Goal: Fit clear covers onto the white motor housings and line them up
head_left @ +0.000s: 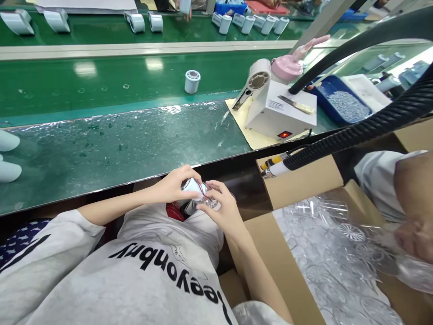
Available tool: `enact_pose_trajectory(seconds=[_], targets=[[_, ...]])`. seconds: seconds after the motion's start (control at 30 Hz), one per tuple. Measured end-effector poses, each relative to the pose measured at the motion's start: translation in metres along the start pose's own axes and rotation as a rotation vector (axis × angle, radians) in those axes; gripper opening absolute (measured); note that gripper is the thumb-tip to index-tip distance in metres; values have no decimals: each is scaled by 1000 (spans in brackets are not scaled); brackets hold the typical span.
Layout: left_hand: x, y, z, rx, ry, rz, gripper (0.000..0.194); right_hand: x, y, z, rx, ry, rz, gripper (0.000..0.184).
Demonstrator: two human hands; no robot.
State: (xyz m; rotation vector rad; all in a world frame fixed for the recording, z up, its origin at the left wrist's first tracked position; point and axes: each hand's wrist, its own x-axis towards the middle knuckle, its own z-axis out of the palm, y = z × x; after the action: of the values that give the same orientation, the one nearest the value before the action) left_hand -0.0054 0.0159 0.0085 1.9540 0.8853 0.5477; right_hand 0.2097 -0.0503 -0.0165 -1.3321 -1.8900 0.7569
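My left hand [176, 184] is wrapped round a small white cylindrical housing [192, 186], held above my lap just off the bench edge. Thin red wires [203, 192] come out at its right end. Facing it, my right hand [225, 207] has its fingers closed on a clear plastic part with ribs [212, 202], close against the housing's end. Whether the two pieces touch is hidden by my fingers. Beyond the bench, a similar white cylinder [192, 83] stands upright on the green belt [111, 72].
A white box with a red-lit switch [284, 134] stands on the bench beside a handheld fan [259, 81] and pink bottle [287, 65]. A black hose [358, 131] crosses the right side. Below, a carton [280, 271] holds clear plastic parts; a co-worker's arm [412, 194] reaches there.
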Motion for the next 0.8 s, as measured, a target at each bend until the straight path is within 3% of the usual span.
enact_pose_trajectory(seconds=[0.13,0.3,0.47,0.53,0.6,0.7,0.8], targets=[[-3,-18,5,-41,13,61,69,-4,-7,-3,202,58,113,17],[-4,-32,9,-86,-62,169,66,-5,-13,-6,350,156,220,23],[-5,-20,8,-245,-173,154,65,-5,-10,-7,599,255,271,29],[-8,-13,8,-353,-160,52,66,-7,-9,-9,639,225,239,25],[-12,-7,9,-504,-146,-54,69,-11,-8,-11,539,140,137,16],[-17,-4,9,-648,-164,-149,69,-17,-8,-15,280,51,-34,34],[-18,-2,8,-682,-190,-152,68,-22,-8,-17,186,55,-114,34]])
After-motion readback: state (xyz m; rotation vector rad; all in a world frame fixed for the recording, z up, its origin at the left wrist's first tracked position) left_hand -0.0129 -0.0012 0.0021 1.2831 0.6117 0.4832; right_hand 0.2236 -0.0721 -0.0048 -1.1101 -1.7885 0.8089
